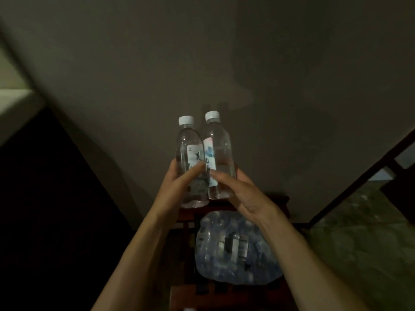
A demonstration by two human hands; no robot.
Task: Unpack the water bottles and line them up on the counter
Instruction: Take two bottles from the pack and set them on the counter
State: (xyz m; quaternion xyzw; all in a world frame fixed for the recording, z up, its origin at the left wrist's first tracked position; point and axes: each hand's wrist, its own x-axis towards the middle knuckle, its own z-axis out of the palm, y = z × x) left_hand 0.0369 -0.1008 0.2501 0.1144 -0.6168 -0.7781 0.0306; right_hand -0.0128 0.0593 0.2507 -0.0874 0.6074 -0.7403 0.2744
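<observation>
**Two water bottles held up in front of a dim wall**

I hold two clear plastic water bottles side by side, upright and touching, raised in front of a plain grey wall [224, 52]. My left hand [177, 187] wraps around the lower half of the left bottle [189, 158], thumb stretched across its white label, fingers curled behind it. My right hand [242, 196] cups the lower part of the right bottle [221, 153], fingers curled around its far side and the thumb reaching toward the label. Both bottles have white screw caps and look full.

Below my forearms, the shrink-wrapped pack of bottles [233, 248] lies on a dark reddish wooden stand [186, 223]; its plastic film is crumpled and bluish, with several bottles packed inside. The room is dark. To my right, a greenish marbled surface [363, 243] sits behind a dark frame. To my left, a pale ledge [13, 97] catches some light above a black area.
</observation>
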